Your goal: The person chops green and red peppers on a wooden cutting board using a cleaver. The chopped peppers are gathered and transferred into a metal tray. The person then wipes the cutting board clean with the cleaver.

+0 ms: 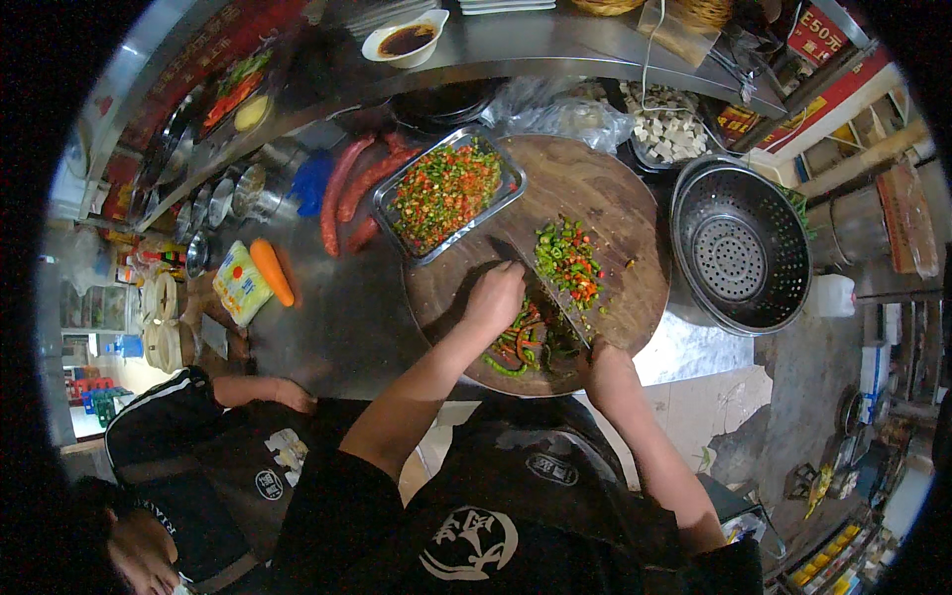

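Note:
A round wooden chopping block (617,178) stands before me. My right hand (611,368) grips a cleaver (559,303) at the block's near edge, its blade slanting away to the left. Beyond the blade lies a pile of chopped green and red chillies (569,260). Long, uncut chillies (517,346) lie on the near side. My left hand (497,296) is curled beside the far end of the blade, just above the whole chillies; its fingertips are hidden. A metal tray (446,244) of finely chopped red and green chillies overlaps the block's far left edge.
To the right sits a perforated metal colander (792,260); behind it is a container of white cubes (669,134). Left of the tray are red sausages (343,190), a carrot (271,271) and a plastic packet (242,286). A sauce bowl (428,52) rests on the shelf. A co-worker (216,461) stands close left.

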The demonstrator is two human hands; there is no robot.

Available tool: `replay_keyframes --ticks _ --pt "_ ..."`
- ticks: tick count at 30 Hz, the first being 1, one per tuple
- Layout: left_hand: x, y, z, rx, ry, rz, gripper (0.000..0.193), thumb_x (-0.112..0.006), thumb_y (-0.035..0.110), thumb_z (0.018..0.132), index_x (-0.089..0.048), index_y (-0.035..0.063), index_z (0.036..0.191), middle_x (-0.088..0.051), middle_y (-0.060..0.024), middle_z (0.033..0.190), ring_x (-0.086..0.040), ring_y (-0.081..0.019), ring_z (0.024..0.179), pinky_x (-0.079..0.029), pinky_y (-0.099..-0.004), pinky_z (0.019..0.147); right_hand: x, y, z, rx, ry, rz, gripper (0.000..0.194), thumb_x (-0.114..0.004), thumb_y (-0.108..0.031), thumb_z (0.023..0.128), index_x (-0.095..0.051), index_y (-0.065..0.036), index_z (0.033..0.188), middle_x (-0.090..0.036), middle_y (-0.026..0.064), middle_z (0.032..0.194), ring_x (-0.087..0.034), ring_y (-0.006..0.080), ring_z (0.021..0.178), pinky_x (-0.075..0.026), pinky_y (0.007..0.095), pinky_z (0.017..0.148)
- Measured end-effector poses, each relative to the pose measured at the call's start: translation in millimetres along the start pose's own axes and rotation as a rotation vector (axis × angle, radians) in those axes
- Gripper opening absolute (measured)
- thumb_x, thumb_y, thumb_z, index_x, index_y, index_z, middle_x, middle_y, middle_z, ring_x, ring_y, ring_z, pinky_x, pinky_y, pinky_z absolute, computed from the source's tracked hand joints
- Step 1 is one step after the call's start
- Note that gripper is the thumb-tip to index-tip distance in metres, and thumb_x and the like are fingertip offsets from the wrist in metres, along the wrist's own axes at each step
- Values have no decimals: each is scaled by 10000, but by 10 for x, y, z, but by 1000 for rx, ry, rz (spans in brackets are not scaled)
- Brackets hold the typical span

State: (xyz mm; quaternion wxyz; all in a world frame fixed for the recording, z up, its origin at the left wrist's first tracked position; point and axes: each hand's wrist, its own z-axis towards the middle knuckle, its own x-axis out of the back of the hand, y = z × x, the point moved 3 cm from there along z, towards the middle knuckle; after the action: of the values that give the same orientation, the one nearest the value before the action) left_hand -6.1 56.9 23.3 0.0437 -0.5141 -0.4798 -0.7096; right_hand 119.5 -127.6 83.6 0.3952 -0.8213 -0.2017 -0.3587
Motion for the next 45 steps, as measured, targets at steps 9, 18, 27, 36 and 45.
replay_keyframes --ticks 9,18,27,36,45 --pt "30 1 -48 -10 172 -120 106 -669 12 824 -615 -42 897 -612 -212 958 -604 -441 907 -500 -486 759 102 -112 -18 31 -2 4 287 -639 -205 892 -622 71 971 -661 317 865 -653 479 872 -531 530 780" --pt "-24 -11 -6 -43 145 23 103 -666 38 808 -586 -26 813 -583 -184 907 -602 -401 856 -490 -485 744 -12 -90 84 -5 -66 -50 279 -660 -195 878 -630 68 965 -662 313 870 -651 471 898 -524 534 780" --pt "-9 -24 -61 13 204 -73 56 -677 33 831 -637 -3 845 -616 -156 914 -626 -381 823 -511 -456 728 57 -79 2 -37 -1 55 281 -640 -201 891 -639 66 977 -659 314 873 -655 467 895 -521 525 775" --pt "-18 -68 -15 -76 189 -48 39 -665 49 833 -655 11 828 -629 -151 855 -635 -373 803 -521 -441 701 32 -57 45 -62 -42 11 271 -616 -168 891 -627 82 995 -649 332 873 -655 469 891 -527 513 774" --pt "51 -29 -28 -67 151 66 51 -667 54 821 -651 8 808 -634 -149 853 -642 -371 796 -524 -446 704 23 -75 -70 -52 -54 45 273 -626 -169 888 -622 80 1002 -650 335 903 -650 470 916 -520 522 779"
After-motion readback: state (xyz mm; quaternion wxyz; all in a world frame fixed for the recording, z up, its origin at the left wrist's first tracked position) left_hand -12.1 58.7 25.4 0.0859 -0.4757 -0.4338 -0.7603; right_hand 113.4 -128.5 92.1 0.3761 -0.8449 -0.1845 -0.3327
